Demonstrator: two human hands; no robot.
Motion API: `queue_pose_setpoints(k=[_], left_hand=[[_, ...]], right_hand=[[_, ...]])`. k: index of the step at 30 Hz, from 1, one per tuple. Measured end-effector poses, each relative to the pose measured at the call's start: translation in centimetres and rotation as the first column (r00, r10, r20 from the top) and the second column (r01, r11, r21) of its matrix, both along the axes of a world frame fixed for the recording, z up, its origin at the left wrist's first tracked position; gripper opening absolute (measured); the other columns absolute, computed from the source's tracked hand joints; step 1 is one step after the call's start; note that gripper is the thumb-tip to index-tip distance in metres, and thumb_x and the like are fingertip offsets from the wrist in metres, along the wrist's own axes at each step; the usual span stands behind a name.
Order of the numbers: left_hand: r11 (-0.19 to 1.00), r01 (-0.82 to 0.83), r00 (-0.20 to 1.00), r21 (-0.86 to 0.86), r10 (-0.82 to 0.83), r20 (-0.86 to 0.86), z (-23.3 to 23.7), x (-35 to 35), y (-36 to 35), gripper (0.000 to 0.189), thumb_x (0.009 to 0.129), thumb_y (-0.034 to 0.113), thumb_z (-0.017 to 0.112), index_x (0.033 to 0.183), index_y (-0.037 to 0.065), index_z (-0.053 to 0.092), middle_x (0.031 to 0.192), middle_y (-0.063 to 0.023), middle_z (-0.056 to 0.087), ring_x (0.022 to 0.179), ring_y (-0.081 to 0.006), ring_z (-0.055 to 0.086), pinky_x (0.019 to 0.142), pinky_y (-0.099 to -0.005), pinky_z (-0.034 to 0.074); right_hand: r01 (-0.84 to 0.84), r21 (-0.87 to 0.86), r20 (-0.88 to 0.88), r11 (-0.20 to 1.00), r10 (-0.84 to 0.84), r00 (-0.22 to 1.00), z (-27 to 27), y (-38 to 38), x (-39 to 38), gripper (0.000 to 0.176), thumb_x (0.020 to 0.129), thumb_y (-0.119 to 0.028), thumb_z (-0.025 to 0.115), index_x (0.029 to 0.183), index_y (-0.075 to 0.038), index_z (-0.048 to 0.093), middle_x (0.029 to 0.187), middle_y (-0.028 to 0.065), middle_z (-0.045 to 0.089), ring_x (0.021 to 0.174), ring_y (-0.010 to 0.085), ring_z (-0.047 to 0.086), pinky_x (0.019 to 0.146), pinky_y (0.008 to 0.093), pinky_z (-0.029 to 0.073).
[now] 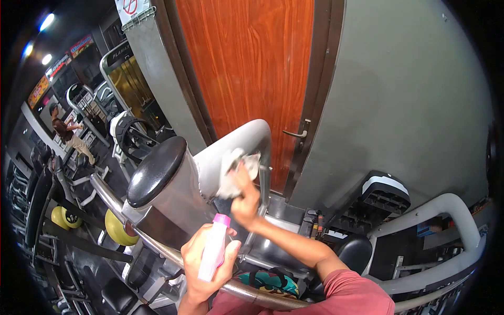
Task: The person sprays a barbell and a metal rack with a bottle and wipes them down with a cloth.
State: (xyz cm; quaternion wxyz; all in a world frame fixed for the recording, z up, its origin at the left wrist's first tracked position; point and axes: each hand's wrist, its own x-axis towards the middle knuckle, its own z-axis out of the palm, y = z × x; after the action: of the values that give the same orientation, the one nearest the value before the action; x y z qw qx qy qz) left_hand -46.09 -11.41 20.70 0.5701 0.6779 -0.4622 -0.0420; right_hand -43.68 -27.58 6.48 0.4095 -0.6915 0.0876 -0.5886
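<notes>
A white bottle (212,252) with a pink cap stands upright in my left hand (194,260), whose fingers wrap round it. Beyond it, my right hand (245,202) presses a whitish cloth (231,181) to the side of a light grey machine frame (252,134). The cloth is bunched and slightly blurred. To the left of the cloth is a grey housing with a black rounded top (157,170). A metal bar (160,249) runs below my left hand.
Behind the machine are a wooden door (247,68) with a handle (295,133) and a grey wall (409,94). A curved grey frame (451,220) stands at right. Yellow balls (118,228) and gym machines fill the left, where another person (65,131) stands far off.
</notes>
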Motion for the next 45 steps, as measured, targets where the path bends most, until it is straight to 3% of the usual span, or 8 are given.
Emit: queue_pose_setpoints(k=[7,12,15,21,26,30,40,45], left_hand=[[1.000,-0.030,0.996,-0.003,0.030,0.084,0.2,-0.2,0.4,0.021,0.073,-0.001,0.071,0.092,-0.004,0.063,0.083,-0.0144,0.066,0.069,-0.0242,0.066,0.065,-0.0306,0.052],[0.999,-0.021,0.997,-0.037,0.024,0.077,-0.2,-0.2,0.3,0.022,0.073,-0.001,0.072,0.093,-0.004,0.062,0.083,-0.0148,0.066,0.069,-0.0241,0.066,0.064,-0.0304,0.052],[1.000,0.008,0.999,0.017,-0.008,0.047,0.2,-0.2,0.2,0.024,0.072,-0.001,0.073,0.093,-0.004,0.062,0.082,-0.0144,0.066,0.067,-0.0229,0.065,0.062,-0.0302,0.051],[0.999,0.035,0.985,0.030,-0.039,0.165,0.0,0.1,0.2,0.025,0.077,0.007,0.070,0.096,-0.007,0.060,0.083,-0.0143,0.065,0.065,-0.0194,0.065,0.059,-0.0281,0.051],[0.998,0.008,0.991,0.059,-0.016,0.135,0.3,-0.1,0.3,0.027,0.073,0.001,0.074,0.097,-0.003,0.062,0.083,-0.0135,0.065,0.063,-0.0234,0.062,0.059,-0.0307,0.050],[0.999,0.036,0.981,0.008,-0.036,0.190,0.2,0.1,0.1,0.028,0.073,0.001,0.074,0.098,-0.003,0.062,0.082,-0.0139,0.064,0.066,-0.0256,0.064,0.061,-0.0318,0.051],[1.000,-0.002,0.988,0.014,-0.001,0.153,-0.3,-0.1,0.6,0.027,0.076,0.011,0.073,0.093,-0.005,0.061,0.082,-0.0122,0.065,0.063,-0.0177,0.063,0.060,-0.0281,0.049],[0.999,0.038,0.994,0.030,-0.041,0.101,-0.3,-0.2,0.6,0.026,0.075,0.007,0.074,0.094,-0.005,0.060,0.082,-0.0119,0.066,0.062,-0.0144,0.062,0.057,-0.0257,0.049]], right_hand=[[-0.045,-0.705,0.038,0.708,0.101,0.994,-4.3,-3.4,1.1,0.010,0.070,-0.015,0.073,0.077,-0.012,0.067,0.127,0.0135,0.059,0.122,0.0368,0.053,0.100,0.0464,0.047],[0.262,0.064,-0.117,0.963,-0.254,0.960,-5.9,-8.7,3.3,0.072,0.070,0.015,0.052,0.138,-0.006,0.047,0.143,0.0262,0.038,0.130,0.0355,0.045,0.097,0.0352,0.046],[0.092,0.678,-0.012,0.729,-0.115,0.993,-12.5,-14.9,7.9,0.060,0.088,0.011,0.043,0.143,-0.012,0.040,0.144,0.0152,0.044,0.118,0.0230,0.055,0.089,0.0293,0.048],[-0.472,0.860,0.469,0.193,0.063,0.881,-7.9,-9.7,6.5,0.045,0.100,-0.012,0.045,0.144,-0.010,0.034,0.128,0.0073,0.055,0.108,0.0168,0.057,0.096,0.0326,0.045],[-0.302,0.780,0.199,0.548,0.241,0.950,-2.9,3.0,-0.2,0.041,0.097,-0.009,0.049,0.137,-0.005,0.041,0.121,0.0104,0.060,0.103,0.0198,0.061,0.093,0.0358,0.047],[-0.329,0.187,-0.040,0.926,0.341,0.939,-1.4,5.9,-4.2,0.048,0.068,0.013,0.060,0.113,-0.001,0.063,0.127,0.0244,0.056,0.120,0.0341,0.055,0.099,0.0378,0.045],[-0.278,0.368,0.325,0.888,0.157,0.932,1.7,3.1,-1.5,0.037,0.089,-0.003,0.056,0.126,0.000,0.052,0.133,0.0237,0.051,0.124,0.0296,0.050,0.103,0.0416,0.040],[-0.064,-0.345,-0.014,0.936,0.063,0.998,8.4,-0.2,-0.3,0.059,0.061,0.011,0.048,0.116,-0.004,0.060,0.127,0.0198,0.055,0.122,0.0364,0.051,0.106,0.0462,0.038]])
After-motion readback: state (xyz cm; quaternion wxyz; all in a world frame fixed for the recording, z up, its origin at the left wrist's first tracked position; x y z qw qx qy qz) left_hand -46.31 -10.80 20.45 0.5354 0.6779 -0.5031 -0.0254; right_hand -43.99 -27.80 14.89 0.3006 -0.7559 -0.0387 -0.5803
